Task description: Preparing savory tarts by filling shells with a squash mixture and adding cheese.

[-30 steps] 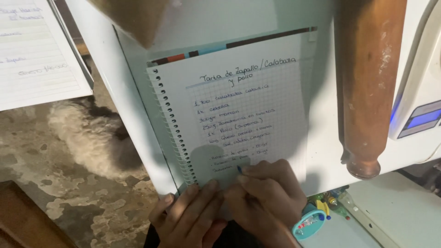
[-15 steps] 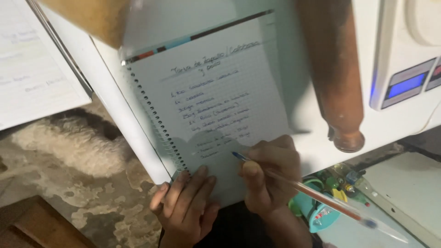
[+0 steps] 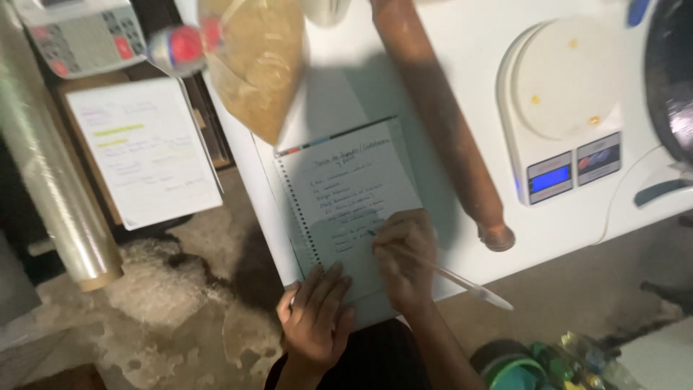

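A spiral notebook (image 3: 346,195) with handwritten lines lies open on the white table (image 3: 563,224). My right hand (image 3: 404,256) grips a clear pen (image 3: 440,273), its tip touching the lower part of the page. My left hand (image 3: 317,318) lies flat, fingers spread, on the notebook's bottom corner at the table edge.
A wooden rolling pin (image 3: 444,123) lies right of the notebook, a white kitchen scale (image 3: 559,108) beyond it. A bag of brown powder (image 3: 256,61) sits above the notebook. A sheet of notes (image 3: 141,148), a roll of cling film (image 3: 47,173) and a fluffy dog (image 3: 170,278) are at left.
The view has pulled back and shifted, showing the scale, bag and film roll. My right hand now has the pen tip on the page; the left hand stays on the notebook corner.
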